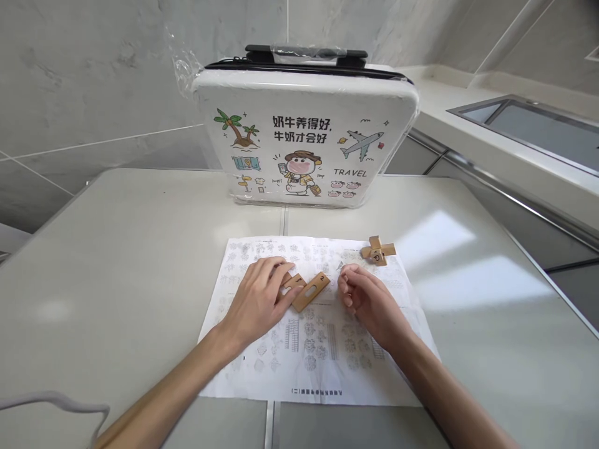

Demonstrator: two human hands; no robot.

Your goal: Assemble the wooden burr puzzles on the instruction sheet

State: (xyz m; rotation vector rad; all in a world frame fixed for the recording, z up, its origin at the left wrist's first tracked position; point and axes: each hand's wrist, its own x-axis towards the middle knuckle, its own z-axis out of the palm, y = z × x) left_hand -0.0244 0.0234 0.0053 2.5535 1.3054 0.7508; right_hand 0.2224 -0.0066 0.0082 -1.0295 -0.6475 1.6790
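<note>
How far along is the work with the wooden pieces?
Partly along, it seems. The cross-shaped brown wooden cluster on the white printed paper sheet already looks joined. The left hand is on the flat brown wooden piece marked 3; the similar one marked 2 lies against it. Fitting these probably remains. The curled right hand hides any contents.

Light is bright, with 2 glare patches on the table (140, 249) at right and stretched edges.
</note>
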